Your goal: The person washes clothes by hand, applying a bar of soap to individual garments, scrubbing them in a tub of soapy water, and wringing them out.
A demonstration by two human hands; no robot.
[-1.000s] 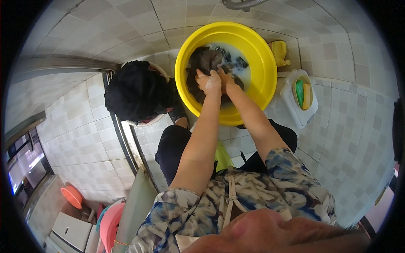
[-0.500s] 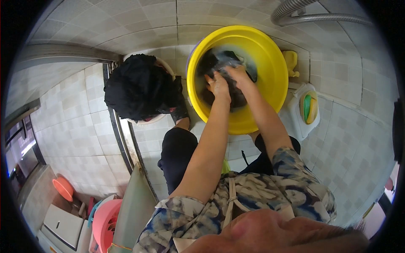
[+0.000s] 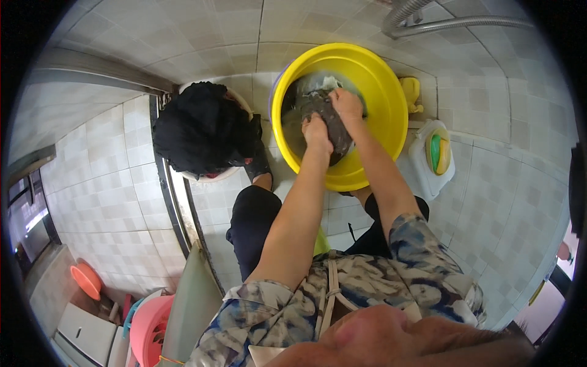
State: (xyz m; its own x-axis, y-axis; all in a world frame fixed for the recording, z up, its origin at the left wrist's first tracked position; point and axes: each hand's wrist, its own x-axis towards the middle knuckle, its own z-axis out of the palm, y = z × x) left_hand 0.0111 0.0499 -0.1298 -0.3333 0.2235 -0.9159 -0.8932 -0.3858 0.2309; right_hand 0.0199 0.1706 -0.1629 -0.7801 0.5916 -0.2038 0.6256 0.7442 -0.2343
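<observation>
Head view showed the left hand point(image 3: 317, 129) and right hand point(image 3: 346, 103) both gripping the dark wet cloth point(image 3: 327, 119) inside the yellow basin point(image 3: 379, 98), hands shifted slightly since before, scrubbing evidently ongoing.

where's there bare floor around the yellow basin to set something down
Bare tile lies beyond the yellow basin toward the hose, and right of the white soap dish. It is crowded left, by the black laundry pile, and near the person's knees.
</observation>
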